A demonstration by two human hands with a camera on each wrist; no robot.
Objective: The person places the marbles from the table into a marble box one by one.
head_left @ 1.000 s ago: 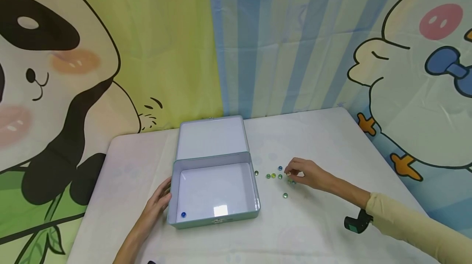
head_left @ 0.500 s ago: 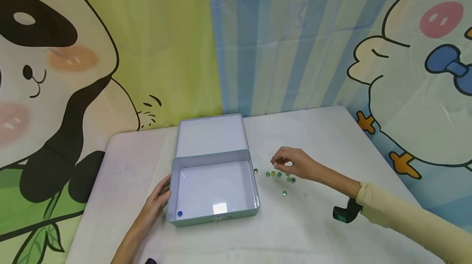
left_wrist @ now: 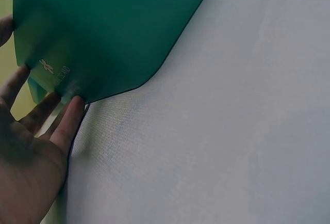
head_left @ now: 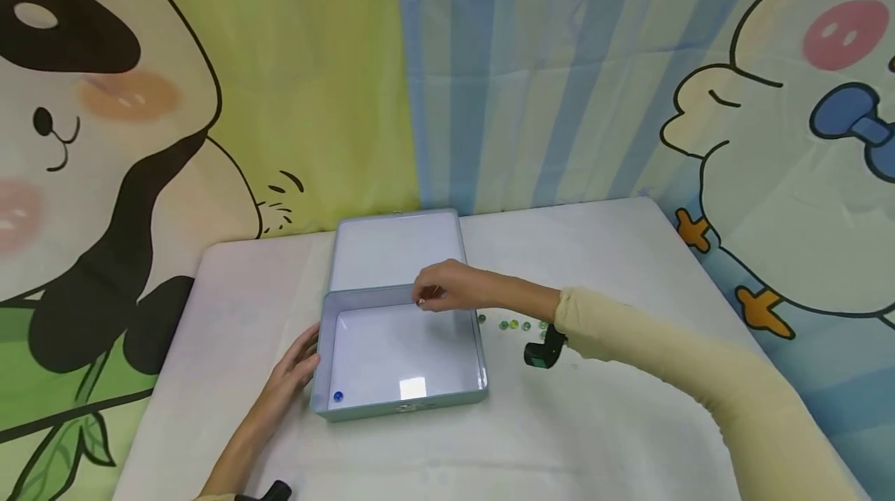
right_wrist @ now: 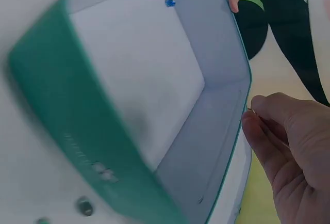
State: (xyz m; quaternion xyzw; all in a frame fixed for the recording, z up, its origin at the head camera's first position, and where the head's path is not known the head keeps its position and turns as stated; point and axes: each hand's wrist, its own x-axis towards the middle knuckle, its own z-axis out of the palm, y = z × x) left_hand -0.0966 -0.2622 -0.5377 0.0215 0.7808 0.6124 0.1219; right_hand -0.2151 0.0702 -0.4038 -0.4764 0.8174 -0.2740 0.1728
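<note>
A pale-green metal box (head_left: 363, 361), white inside, stands on the table with its lid (head_left: 391, 252) folded back. One blue marble (head_left: 339, 396) lies in its front left corner. My right hand (head_left: 453, 286) is over the back right part of the box, pinching a small marble (head_left: 421, 301) between thumb and fingertips, mostly hidden by them. In the right wrist view the thumb and finger overlap the box's back rim. My left hand (head_left: 292, 369) rests against the box's left side; in the left wrist view its extended fingertips touch the green outer wall (left_wrist: 113, 33).
Several green and yellow glass marbles (head_left: 514, 324) lie on the white tablecloth (head_left: 594, 423) right of the box, some behind the right wrist and its camera (head_left: 545, 349). Behind the table hangs a printed curtain (head_left: 503, 97).
My right hand has moved left from the loose marbles to over the box, carrying the pinched marble. My left hand stays at the box's left side.
</note>
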